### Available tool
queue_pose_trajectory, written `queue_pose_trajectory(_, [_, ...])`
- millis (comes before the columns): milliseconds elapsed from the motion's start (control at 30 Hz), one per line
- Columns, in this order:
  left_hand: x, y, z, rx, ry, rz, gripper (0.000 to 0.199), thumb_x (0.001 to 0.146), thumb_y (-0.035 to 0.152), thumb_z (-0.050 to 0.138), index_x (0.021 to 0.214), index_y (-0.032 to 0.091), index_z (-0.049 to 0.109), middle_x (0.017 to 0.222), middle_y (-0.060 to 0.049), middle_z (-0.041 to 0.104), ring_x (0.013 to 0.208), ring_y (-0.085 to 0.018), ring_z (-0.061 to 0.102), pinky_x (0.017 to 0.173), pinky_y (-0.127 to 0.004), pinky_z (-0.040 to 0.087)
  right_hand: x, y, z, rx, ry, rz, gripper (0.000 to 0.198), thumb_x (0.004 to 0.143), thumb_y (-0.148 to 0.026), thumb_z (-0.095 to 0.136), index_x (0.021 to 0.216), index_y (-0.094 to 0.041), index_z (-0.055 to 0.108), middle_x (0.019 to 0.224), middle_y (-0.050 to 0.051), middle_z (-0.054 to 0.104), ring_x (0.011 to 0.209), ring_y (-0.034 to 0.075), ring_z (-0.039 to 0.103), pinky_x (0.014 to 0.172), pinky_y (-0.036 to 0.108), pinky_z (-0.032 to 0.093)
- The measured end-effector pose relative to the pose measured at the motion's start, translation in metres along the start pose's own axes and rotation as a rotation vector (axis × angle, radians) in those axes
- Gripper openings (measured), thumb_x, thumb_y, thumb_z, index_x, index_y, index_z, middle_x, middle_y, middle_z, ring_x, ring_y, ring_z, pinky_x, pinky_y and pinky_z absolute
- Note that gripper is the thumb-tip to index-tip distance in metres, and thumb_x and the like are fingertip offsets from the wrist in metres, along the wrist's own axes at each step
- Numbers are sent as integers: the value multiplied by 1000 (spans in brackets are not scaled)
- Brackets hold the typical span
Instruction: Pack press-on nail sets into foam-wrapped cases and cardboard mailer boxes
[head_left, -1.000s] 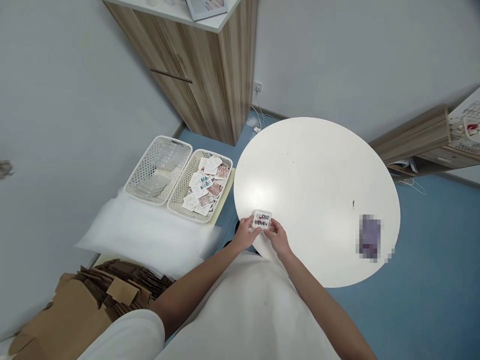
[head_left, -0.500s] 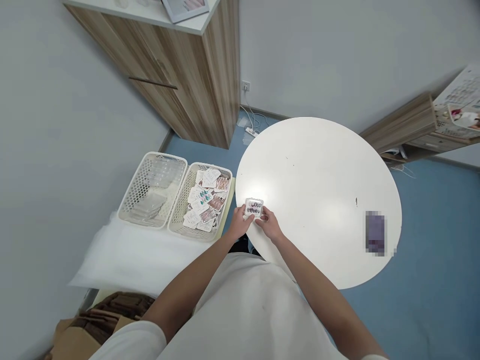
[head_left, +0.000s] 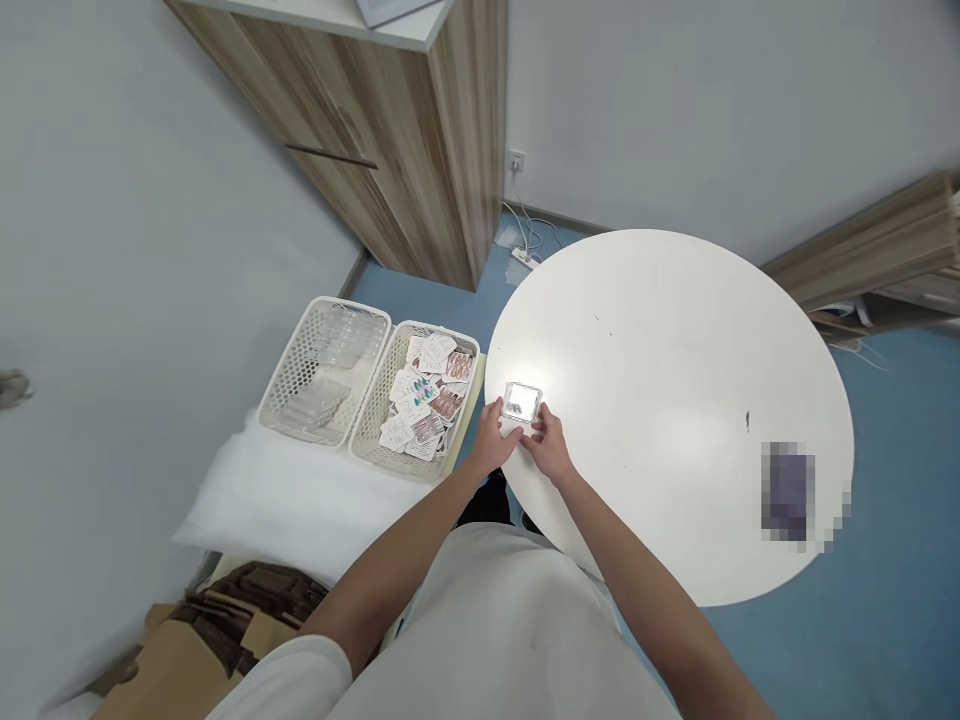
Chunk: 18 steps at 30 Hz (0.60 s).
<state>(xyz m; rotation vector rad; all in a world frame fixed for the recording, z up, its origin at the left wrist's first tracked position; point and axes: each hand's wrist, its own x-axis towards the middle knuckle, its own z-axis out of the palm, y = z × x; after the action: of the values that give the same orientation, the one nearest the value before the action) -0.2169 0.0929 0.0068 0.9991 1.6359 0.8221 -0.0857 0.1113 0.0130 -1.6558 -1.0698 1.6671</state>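
Note:
A small clear plastic box [head_left: 523,402] is at the near left edge of the round white table [head_left: 645,330]. Glare whitens most of its lid, and a few dark press-on nails show at its lower left. My left hand [head_left: 494,438] grips the box's left side, its thumb pointing along the near edge. On the right side, the fingers of my right hand [head_left: 551,445] close against the box. Whether the box rests on the tabletop or is held just above it, I cannot tell.
Left of the table stand a white basket [head_left: 360,425] of nail cards and another basket [head_left: 274,375] with clear plastic cases. White wrapping sheet [head_left: 300,500] lies before them, above an open cardboard box [head_left: 169,660]. A blurred purple item [head_left: 787,490] is on the table's right.
My view has shifted, moving the scene slightly rightward in the picture. The box has tilted: glare now covers most nails that were plainly visible before. Both hands stay at its sides.

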Motion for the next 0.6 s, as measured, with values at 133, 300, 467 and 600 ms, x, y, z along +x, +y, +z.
queue_pose_trajectory(133, [-18,1,5,47,34,-17,75,73,31,56,136,20,17,139,-12,20,125,-25,27,101,-36,27,-9,3,-6,-92,-62,-64,94,54,-37,71,133,-29,21,129,6,31,109,22,41,89,35,41])
queue_pose_trajectory(300, [-69,-3,11,117,99,-80,66,72,32,56,130,17,30,137,-13,27,125,-26,28,101,-38,26,-41,13,-31,-171,-166,-31,94,57,-37,67,135,-27,16,135,8,24,119,23,35,96,35,36])
queue_pose_trajectory(467, [-132,-24,20,32,105,-153,50,72,36,56,116,16,48,123,-13,48,113,-26,45,93,-37,36,-73,42,-58,-181,-193,-58,74,63,-35,60,130,-27,28,131,9,33,109,23,46,88,36,42])
queue_pose_trajectory(600, [-173,-34,24,-62,106,-294,56,69,43,58,115,13,49,122,-15,50,109,-26,49,89,-34,40,-97,53,-67,-202,-236,-73,65,65,-33,57,126,-25,35,124,9,43,89,17,56,81,33,44])
